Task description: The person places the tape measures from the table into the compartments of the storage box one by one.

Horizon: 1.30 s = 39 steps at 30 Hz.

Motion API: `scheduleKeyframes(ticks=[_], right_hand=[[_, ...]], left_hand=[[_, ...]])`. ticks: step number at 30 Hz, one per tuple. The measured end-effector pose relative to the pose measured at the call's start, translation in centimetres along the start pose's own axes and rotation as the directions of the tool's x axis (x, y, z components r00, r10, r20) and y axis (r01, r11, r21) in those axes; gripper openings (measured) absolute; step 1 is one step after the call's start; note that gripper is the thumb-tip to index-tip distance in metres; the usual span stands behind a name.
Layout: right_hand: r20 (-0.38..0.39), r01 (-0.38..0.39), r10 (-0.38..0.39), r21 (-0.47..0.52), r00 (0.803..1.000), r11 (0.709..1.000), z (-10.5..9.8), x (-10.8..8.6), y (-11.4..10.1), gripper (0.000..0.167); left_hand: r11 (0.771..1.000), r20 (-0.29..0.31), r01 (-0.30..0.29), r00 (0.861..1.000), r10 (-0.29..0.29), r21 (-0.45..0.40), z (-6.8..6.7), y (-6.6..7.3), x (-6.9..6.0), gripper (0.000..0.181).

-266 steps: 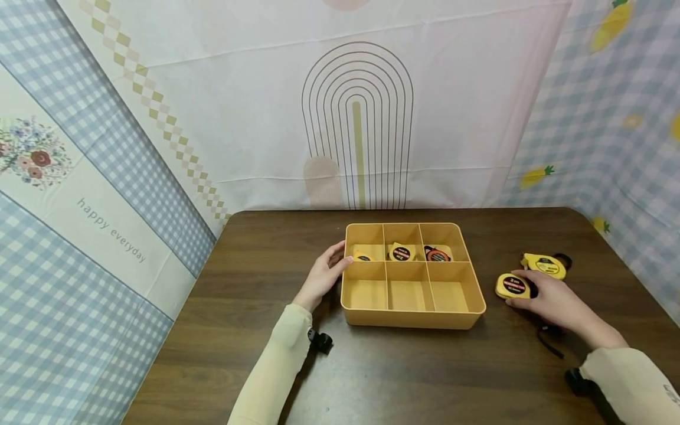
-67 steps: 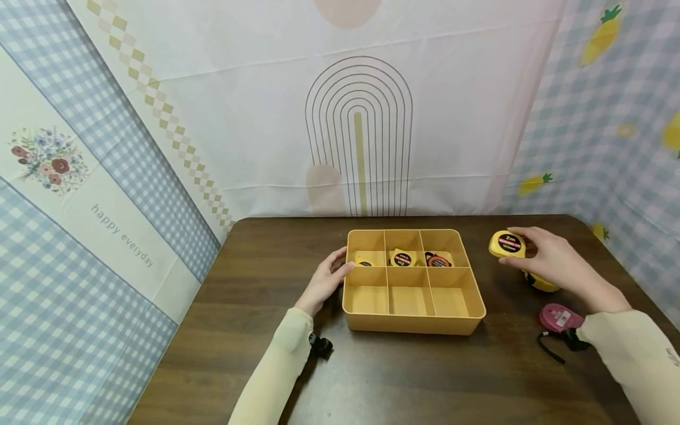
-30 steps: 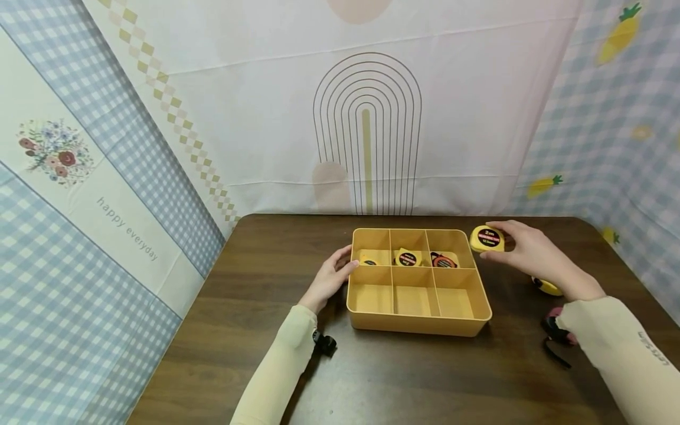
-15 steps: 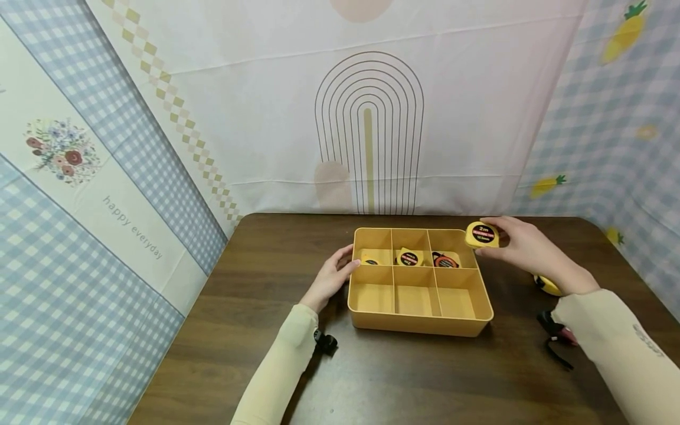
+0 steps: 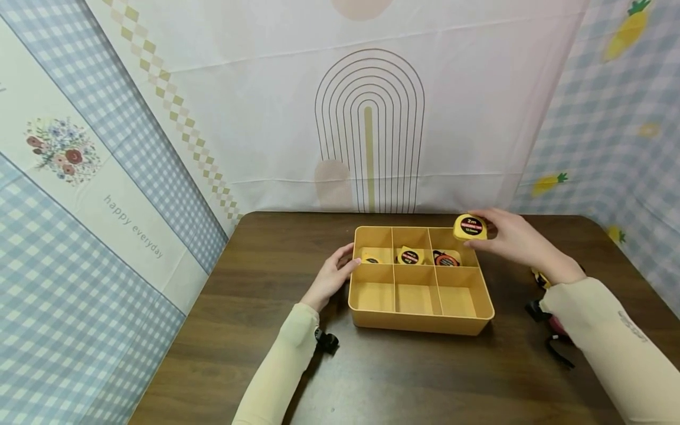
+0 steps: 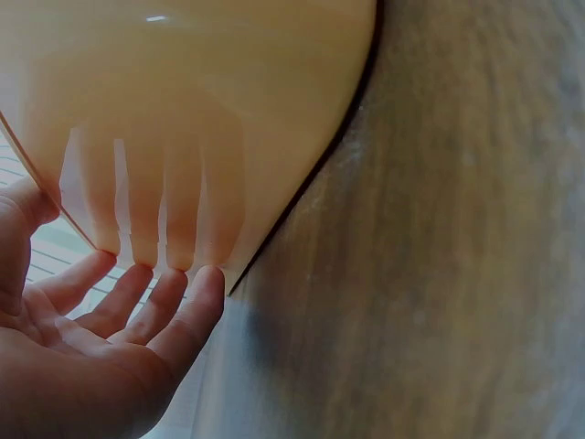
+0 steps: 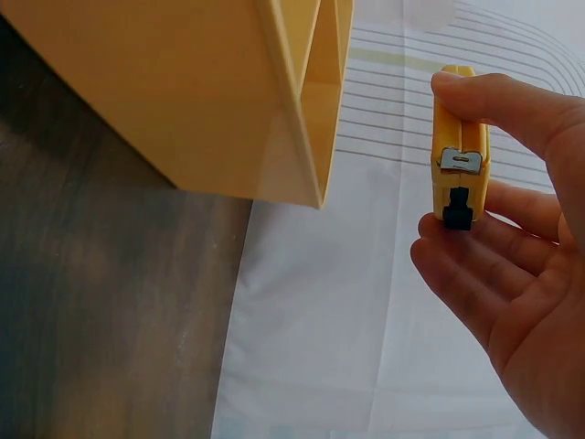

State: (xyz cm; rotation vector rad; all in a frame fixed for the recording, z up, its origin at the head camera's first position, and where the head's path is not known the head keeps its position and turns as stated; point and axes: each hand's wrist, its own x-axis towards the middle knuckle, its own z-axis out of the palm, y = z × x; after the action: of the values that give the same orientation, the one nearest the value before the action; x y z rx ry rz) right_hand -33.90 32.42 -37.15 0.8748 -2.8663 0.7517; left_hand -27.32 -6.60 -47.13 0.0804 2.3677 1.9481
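My right hand [image 5: 507, 236] pinches a yellow 2 m tape measure [image 5: 470, 227] between thumb and fingers, above the back right corner of a yellow divided box [image 5: 419, 321]. The right wrist view shows its metal end hook and black button, apart from the box. My left hand [image 5: 326, 280] grips the box's left wall, thumb over the rim and fingertips against the outer side [image 6: 169, 302]. Three tape measures lie in the back row: a partly hidden yellow one [image 5: 370, 258] at left, a yellow one [image 5: 410, 256] in the middle, an orange-and-black one [image 5: 446, 258] at right. Dividers split the box into compartments.
On the brown table [image 5: 255, 265], right of the box, a yellow-and-black tape measure [image 5: 540, 278] is partly behind my right arm. A pink one is mostly hidden by the sleeve, with its black strap [image 5: 559, 354] showing. A patterned cloth [image 5: 276, 130] hangs behind the table.
My right hand has lifted the yellow tape measure from the table and carried it left, to above the box's back right corner. My left hand has kept its grip on the box.
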Motion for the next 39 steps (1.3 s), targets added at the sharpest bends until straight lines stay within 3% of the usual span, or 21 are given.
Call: scheduleKeyframes(ticks=[7, 19, 28, 32, 34, 39], right_hand=[[0.013, 0.01, -0.011, 0.03, 1.0, 0.999, 0.1, 0.6, -0.9, 0.073], [0.029, 0.058, -0.057, -0.005, 0.998, 0.998, 1.0, 1.6, -2.4, 0.075], [0.043, 0.094, -0.095, 0.024, 0.995, 0.995, 1.8, 2.9, -3.9, 0.073], [0.048, 0.109, -0.111, 0.038, 0.993, 0.993, 2.2, 3.8, -4.6, 0.072], [0.048, 0.12, -0.121, 0.033, 0.991, 0.992, 2.3, 4.2, -5.0, 0.071], [0.049, 0.167, -0.168, 0.03, 0.985, 0.986, 2.5, 5.1, -5.8, 0.069]], left_hand=[[1.0, -0.003, -0.001, 1.0, 0.001, -0.002, 0.0, -0.1, 0.1, 0.058], [1.0, 0.003, 0.004, 1.0, -0.004, -0.005, -0.1, -0.1, -0.2, 0.058], [0.999, 0.034, 0.016, 0.999, -0.015, -0.03, -0.2, -0.1, -0.1, 0.06], [0.999, 0.04, 0.031, 0.999, -0.03, -0.021, -0.2, 0.5, -0.2, 0.06], [1.0, 0.034, 0.022, 0.999, -0.022, -0.017, -0.1, 1.5, -0.7, 0.058], [1.0, 0.005, -0.001, 1.0, 0.001, -0.007, 0.1, 0.8, -0.4, 0.057]])
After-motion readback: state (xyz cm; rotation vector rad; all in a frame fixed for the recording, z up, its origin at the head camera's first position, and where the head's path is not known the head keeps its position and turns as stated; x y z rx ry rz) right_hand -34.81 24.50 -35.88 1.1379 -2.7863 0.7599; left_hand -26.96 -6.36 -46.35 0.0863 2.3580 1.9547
